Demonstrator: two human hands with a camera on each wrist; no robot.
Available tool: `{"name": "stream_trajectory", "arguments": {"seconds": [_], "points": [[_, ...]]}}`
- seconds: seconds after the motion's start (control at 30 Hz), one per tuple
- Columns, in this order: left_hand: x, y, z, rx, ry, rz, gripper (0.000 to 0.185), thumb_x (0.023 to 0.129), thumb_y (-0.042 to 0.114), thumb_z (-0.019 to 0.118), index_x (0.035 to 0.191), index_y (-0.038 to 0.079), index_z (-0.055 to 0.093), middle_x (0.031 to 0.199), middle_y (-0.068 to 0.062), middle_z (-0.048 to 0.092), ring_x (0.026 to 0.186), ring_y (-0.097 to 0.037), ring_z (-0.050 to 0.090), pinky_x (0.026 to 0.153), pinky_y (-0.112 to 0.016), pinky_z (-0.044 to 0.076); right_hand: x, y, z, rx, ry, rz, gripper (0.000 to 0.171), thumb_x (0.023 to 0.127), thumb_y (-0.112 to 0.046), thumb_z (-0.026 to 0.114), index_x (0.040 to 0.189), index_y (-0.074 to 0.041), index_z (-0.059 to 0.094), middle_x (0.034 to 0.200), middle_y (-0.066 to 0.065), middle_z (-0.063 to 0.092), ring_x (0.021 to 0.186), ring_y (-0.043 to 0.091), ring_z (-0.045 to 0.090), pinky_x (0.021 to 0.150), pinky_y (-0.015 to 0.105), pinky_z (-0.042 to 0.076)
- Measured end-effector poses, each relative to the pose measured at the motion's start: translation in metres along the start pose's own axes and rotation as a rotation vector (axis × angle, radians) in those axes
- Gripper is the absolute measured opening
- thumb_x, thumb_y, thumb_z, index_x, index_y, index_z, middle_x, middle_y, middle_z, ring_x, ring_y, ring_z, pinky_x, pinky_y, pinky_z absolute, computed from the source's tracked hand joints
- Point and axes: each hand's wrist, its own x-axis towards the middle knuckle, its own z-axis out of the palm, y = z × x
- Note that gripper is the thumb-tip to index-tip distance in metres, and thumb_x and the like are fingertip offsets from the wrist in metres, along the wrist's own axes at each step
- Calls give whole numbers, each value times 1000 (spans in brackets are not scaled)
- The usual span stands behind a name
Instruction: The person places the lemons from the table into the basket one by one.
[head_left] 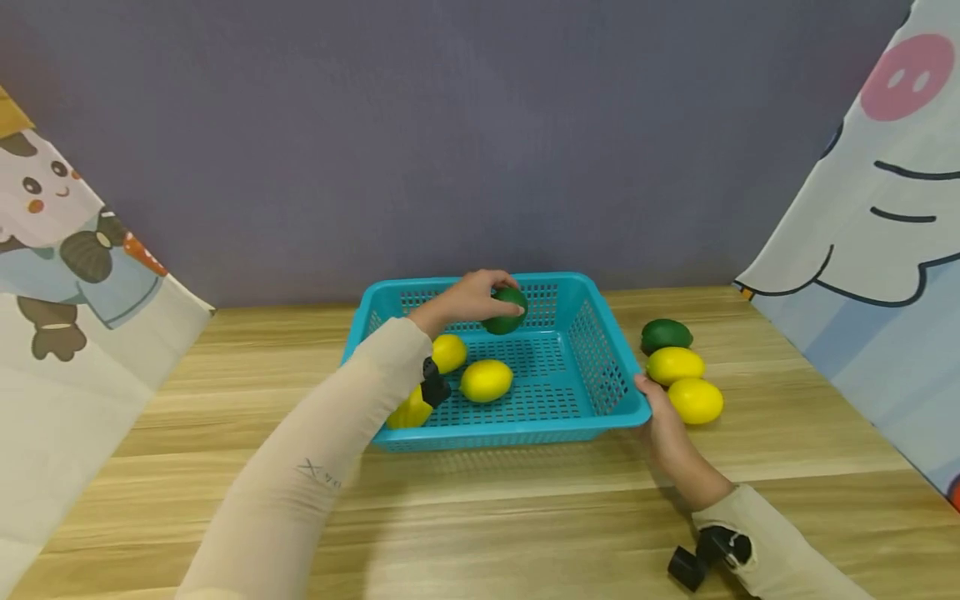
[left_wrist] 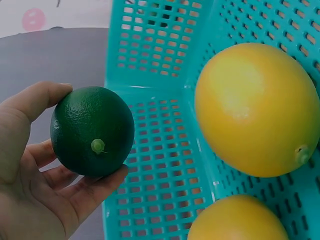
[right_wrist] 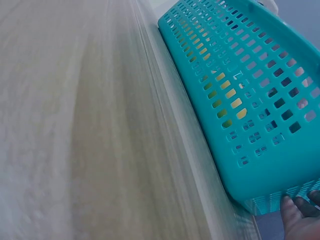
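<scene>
My left hand (head_left: 472, 297) grips a dark green lime (head_left: 506, 317) above the back part of a blue plastic basket (head_left: 495, 431). In the left wrist view the lime's pale stem end faces the camera, with thumb and fingers around its sides. Inside the basket lie yellow lemons: one lemon (head_left: 487, 381) near the middle, another lemon (head_left: 449, 353) behind it, and yellow at the front left partly hidden by my left sleeve and wrist camera. My right hand (head_left: 666, 425) holds the basket's right rim near the front corner; in the right wrist view its fingers (right_wrist: 295, 215) lie against the end wall.
Right of the basket, a green lime (head_left: 666, 335) and two lemons, the rear lemon (head_left: 676, 366) and the front lemon (head_left: 696, 401), lie in a row on the wooden table (head_left: 480, 517). A grey wall (head_left: 480, 150) stands behind, with printed cloths at both sides.
</scene>
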Motion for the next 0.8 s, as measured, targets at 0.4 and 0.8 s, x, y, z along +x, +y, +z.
{"name": "stream_trajectory", "arguments": {"seconds": [0.4, 0.8], "points": [[13, -5, 22, 38, -83, 16, 49, 88, 24, 66, 130, 3, 51, 127, -13, 55, 102, -21, 58, 76, -26, 52, 0, 4, 0, -3, 0, -5, 26, 104, -30, 22, 122, -21, 39, 115, -12, 51, 103, -1, 50, 85, 18, 45], [20, -2, 36, 145, -130, -9, 51, 90, 25, 63, 134, 3, 49, 129, -14, 54, 107, -23, 56, 81, -29, 50, -1, 1, 0, -8, -24, -48, 27, 104, -28, 21, 119, -21, 42, 110, -13, 55, 100, -1, 52, 83, 18, 46]]}}
